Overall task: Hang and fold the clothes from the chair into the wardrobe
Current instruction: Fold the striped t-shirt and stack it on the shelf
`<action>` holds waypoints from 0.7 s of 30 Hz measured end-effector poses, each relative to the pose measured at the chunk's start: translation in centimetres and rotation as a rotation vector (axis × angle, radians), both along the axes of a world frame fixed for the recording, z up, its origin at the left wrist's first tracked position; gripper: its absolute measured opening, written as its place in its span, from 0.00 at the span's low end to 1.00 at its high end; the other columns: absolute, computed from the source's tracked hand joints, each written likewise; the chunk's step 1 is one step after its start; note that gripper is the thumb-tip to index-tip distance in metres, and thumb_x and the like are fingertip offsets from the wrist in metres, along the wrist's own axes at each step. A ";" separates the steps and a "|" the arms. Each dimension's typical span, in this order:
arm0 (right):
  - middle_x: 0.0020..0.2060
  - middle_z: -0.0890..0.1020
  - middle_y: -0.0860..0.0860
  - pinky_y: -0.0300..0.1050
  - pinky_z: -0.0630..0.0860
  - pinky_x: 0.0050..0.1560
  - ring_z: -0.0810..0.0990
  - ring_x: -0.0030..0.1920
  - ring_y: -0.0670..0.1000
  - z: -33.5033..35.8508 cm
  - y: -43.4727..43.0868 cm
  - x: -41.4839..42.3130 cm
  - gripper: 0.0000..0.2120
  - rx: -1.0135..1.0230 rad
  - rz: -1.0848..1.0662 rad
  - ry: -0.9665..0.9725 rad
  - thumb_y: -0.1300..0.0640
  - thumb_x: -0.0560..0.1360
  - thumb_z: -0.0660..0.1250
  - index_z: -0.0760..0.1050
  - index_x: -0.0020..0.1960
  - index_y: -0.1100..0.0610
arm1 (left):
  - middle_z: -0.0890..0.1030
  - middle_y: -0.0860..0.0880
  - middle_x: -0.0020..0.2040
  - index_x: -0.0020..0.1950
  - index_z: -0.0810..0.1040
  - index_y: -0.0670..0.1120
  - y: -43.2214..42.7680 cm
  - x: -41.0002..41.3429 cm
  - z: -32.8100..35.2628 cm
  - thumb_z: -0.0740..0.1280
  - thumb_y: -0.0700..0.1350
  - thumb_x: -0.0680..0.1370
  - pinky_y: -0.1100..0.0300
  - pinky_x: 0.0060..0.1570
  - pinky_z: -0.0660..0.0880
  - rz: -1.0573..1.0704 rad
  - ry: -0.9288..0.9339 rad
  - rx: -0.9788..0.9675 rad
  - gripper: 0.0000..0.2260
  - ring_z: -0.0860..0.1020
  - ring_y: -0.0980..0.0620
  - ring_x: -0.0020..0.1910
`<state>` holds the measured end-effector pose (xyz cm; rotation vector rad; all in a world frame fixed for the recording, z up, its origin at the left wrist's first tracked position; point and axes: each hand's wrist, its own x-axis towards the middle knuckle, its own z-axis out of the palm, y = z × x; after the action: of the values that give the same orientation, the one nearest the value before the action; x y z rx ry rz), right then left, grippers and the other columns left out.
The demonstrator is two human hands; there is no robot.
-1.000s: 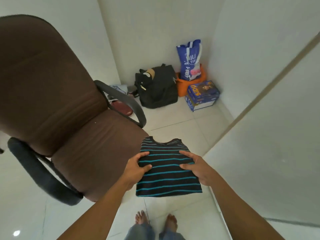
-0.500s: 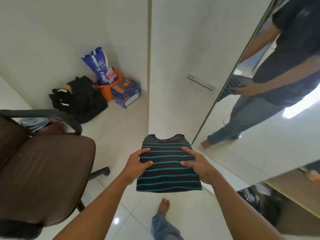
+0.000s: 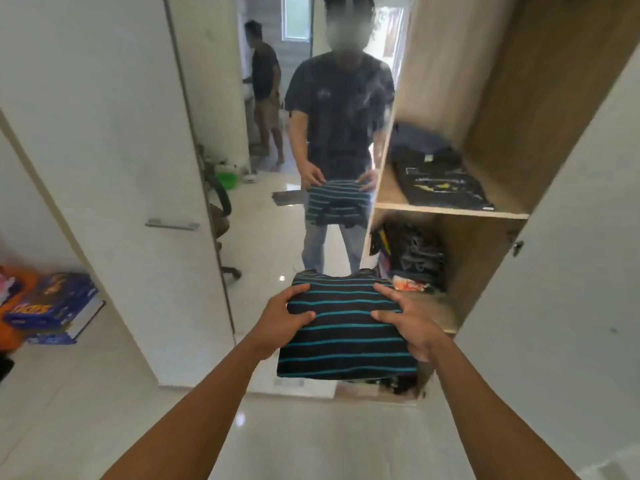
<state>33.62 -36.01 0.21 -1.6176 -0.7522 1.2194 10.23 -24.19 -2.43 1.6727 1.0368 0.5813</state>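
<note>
A folded black shirt with teal stripes (image 3: 346, 336) is held level in front of me, collar pointing away. My left hand (image 3: 280, 322) grips its left edge, thumb on top. My right hand (image 3: 410, 327) grips its right edge the same way. The shirt hangs just before the open wooden wardrobe (image 3: 491, 143), at about the height of its lower compartment. On the wardrobe's upper shelf (image 3: 450, 210) lies a folded dark garment (image 3: 440, 178). The lower compartment holds a pile of dark and coloured clothes (image 3: 412, 258). The chair shows only as a reflection in the mirror.
A mirrored door (image 3: 311, 133) straight ahead reflects me and another person behind. A white wardrobe door with a metal handle (image 3: 171, 224) stands at the left. The open white door (image 3: 571, 271) is at the right. Blue boxes (image 3: 55, 306) sit on the floor at the left.
I have turned right from the chair to face the wardrobe. The chair has left my view and the open shelves have come in. Both hands keep the same hold on the shirt.
</note>
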 end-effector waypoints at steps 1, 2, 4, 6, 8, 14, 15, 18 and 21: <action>0.59 0.77 0.52 0.45 0.83 0.44 0.82 0.54 0.55 1.3 -1.1 1.7 0.25 0.027 -0.036 0.000 0.62 0.76 0.71 0.74 0.68 0.42 | 0.70 0.54 0.68 0.73 0.69 0.56 -0.3 2.1 1.1 0.70 0.44 0.79 0.52 0.65 0.73 -0.032 -0.002 0.021 0.24 0.72 0.52 0.64; 0.59 0.77 0.53 0.45 0.83 0.43 0.82 0.54 0.56 2.4 -2.0 3.5 0.25 0.049 -0.059 0.000 0.62 0.76 0.71 0.74 0.68 0.42 | 0.69 0.54 0.68 0.73 0.69 0.57 -0.5 4.2 2.3 0.70 0.45 0.79 0.53 0.65 0.73 -0.059 -0.004 0.038 0.24 0.72 0.52 0.64; 0.60 0.77 0.54 0.46 0.83 0.42 0.83 0.54 0.57 4.5 -3.6 7.1 0.25 0.075 -0.082 -0.015 0.62 0.76 0.71 0.72 0.69 0.42 | 0.70 0.53 0.67 0.73 0.69 0.58 -1.2 8.2 4.7 0.70 0.45 0.79 0.55 0.63 0.74 -0.087 -0.015 0.054 0.24 0.72 0.52 0.63; 0.60 0.76 0.53 0.47 0.83 0.42 0.83 0.54 0.57 6.6 -4.6 10.8 0.26 0.084 -0.095 -0.041 0.60 0.76 0.71 0.71 0.70 0.41 | 0.71 0.53 0.66 0.73 0.69 0.58 -1.7 12.0 6.9 0.70 0.45 0.79 0.56 0.62 0.74 -0.102 -0.044 0.064 0.24 0.73 0.53 0.62; 0.61 0.75 0.53 0.49 0.84 0.43 0.83 0.55 0.57 8.4 -5.4 14.6 0.27 0.089 -0.100 -0.071 0.58 0.76 0.72 0.70 0.71 0.39 | 0.72 0.53 0.65 0.73 0.70 0.58 -2.5 15.7 8.9 0.71 0.45 0.78 0.56 0.60 0.76 -0.117 -0.070 0.075 0.24 0.75 0.54 0.60; 0.62 0.76 0.54 0.51 0.84 0.46 0.83 0.55 0.57 13.0 -5.3 24.1 0.27 0.127 -0.074 -0.115 0.58 0.76 0.72 0.71 0.71 0.40 | 0.74 0.52 0.64 0.73 0.70 0.57 -3.6 24.8 12.9 0.71 0.44 0.78 0.54 0.60 0.78 -0.061 -0.133 0.071 0.25 0.76 0.52 0.61; 0.62 0.76 0.54 0.49 0.84 0.44 0.83 0.55 0.56 13.8 -5.0 25.1 0.26 0.142 -0.063 -0.125 0.58 0.77 0.71 0.71 0.71 0.41 | 0.74 0.51 0.65 0.74 0.70 0.57 -3.5 25.9 13.4 0.71 0.44 0.78 0.50 0.64 0.76 -0.045 -0.143 0.065 0.25 0.76 0.50 0.62; 0.61 0.76 0.54 0.49 0.83 0.43 0.84 0.54 0.57 15.9 -3.5 28.0 0.25 0.195 -0.044 -0.113 0.59 0.77 0.70 0.71 0.70 0.40 | 0.73 0.51 0.65 0.75 0.68 0.59 -2.6 28.7 15.3 0.70 0.43 0.79 0.47 0.65 0.76 -0.006 -0.166 0.031 0.27 0.76 0.49 0.62; 0.59 0.78 0.54 0.49 0.84 0.44 0.84 0.53 0.56 17.5 -1.4 30.5 0.25 0.272 -0.046 -0.105 0.60 0.77 0.70 0.72 0.70 0.41 | 0.73 0.51 0.65 0.76 0.66 0.61 -0.7 31.0 17.0 0.70 0.42 0.79 0.48 0.63 0.77 -0.007 -0.197 0.044 0.29 0.77 0.50 0.60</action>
<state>64.09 -37.43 17.67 -1.4730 -0.9008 0.9603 41.27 -24.88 14.61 1.6201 0.8816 0.7529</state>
